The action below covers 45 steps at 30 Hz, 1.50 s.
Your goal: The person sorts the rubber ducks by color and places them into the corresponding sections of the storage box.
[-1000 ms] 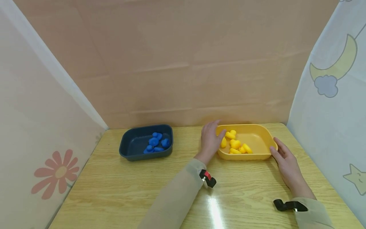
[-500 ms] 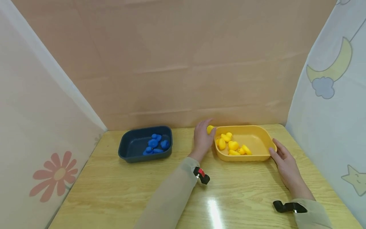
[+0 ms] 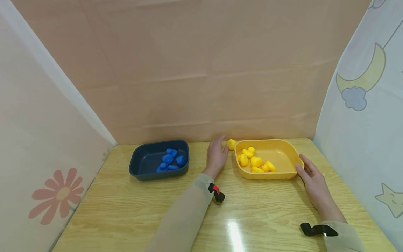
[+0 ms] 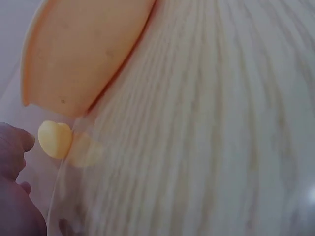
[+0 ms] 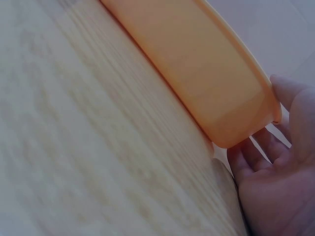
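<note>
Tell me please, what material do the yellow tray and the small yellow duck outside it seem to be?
The yellow tray looks like moulded plastic: smooth matte walls, rounded rim. The small yellow duck seems soft rubber or vinyl, with a rounded, slightly glossy shape; which of the two cannot be told.

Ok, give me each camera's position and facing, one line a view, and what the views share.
Head: worn high, looks forward and down at the table; both forearms, left hand and right hand show.
Left wrist: low by the left hand, faces a loose yellow duck; fingers show.
Right wrist: low, faces the yellow tray; fingers show.
All three share the tray.
</note>
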Available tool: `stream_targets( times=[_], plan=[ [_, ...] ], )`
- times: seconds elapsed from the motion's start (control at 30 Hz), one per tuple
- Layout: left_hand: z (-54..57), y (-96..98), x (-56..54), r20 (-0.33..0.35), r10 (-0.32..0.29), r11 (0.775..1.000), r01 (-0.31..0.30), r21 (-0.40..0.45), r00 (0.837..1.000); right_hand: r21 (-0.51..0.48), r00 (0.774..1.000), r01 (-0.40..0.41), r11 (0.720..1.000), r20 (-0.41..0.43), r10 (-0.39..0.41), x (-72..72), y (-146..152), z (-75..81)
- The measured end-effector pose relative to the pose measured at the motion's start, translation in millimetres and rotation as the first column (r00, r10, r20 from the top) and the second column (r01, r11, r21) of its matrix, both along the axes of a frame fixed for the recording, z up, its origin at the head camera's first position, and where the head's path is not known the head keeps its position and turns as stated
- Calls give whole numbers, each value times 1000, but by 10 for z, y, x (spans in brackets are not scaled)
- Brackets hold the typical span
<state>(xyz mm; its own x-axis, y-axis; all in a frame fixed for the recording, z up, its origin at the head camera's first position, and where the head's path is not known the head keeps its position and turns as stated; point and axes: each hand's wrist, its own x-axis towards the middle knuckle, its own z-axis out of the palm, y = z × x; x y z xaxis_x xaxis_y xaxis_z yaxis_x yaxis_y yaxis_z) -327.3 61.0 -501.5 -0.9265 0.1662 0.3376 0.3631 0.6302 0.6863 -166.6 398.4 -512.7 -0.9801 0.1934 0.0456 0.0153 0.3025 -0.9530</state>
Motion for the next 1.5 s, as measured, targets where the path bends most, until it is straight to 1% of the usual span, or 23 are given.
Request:
stream_targets(
  times=[0.1, 0.17, 0.3, 0.53, 0.7, 0.87, 0.97, 1.03, 1.13, 1.23, 1.37, 1.43, 1.5],
  plan=[
    [-50, -12, -30, 14, -19, 1000, 19, -24, 1000, -17, 1000, -1, 1000, -5, 1, 1, -15, 8],
    [-82, -22, -46, 7, -40, 999, 40, -33, 999, -20, 1000, -2, 1000, -5, 2, 2, -26, 10],
    [-133, -36, -72, -8, -74, 994, 74, -80, 997, -14, 1000, -8, 1000, 5, 8, -4, -41, 0],
    [-144, -30, -87, 7, -120, 985, 120, -123, 993, -30, 1000, -9, 1000, -7, 9, -15, -38, -6],
    [-165, -1, -107, 29, -136, 971, 139, -196, 990, -38, 1000, 3, 999, -4, -3, 9, -39, -21],
    [-188, 29, -120, 43, -142, 957, 148, -249, 989, -58, 1000, 16, 998, 11, -16, 24, -34, -40],
    [-187, 32, -115, 48, -141, 957, 149, -249, 989, -69, 1000, 18, 997, 13, -17, 25, -28, -43],
    [-177, 27, -106, 48, -139, 962, 146, -233, 989, -82, 1000, 20, 996, 9, -20, 24, -28, -39],
    [-156, 17, -93, 38, -135, 969, 140, -204, 990, -75, 999, 36, 997, 1, -36, 22, -29, -31],
    [-136, 13, -83, 28, -132, 970, 135, -200, 991, -30, 997, 81, 996, -12, -81, 19, -24, -17],
    [-122, 23, -90, 31, -130, 967, 133, -215, 991, 44, 989, 149, 988, -16, -149, 31, -10, -3],
    [-123, 32, -99, 33, -130, 966, 134, -220, 991, 55, 986, 164, 985, -14, -164, 39, -6, 6],
    [-121, 41, -111, 34, -130, 965, 135, -225, 991, 40, 985, 171, 984, -11, -171, 43, -8, 14]
  ],
)
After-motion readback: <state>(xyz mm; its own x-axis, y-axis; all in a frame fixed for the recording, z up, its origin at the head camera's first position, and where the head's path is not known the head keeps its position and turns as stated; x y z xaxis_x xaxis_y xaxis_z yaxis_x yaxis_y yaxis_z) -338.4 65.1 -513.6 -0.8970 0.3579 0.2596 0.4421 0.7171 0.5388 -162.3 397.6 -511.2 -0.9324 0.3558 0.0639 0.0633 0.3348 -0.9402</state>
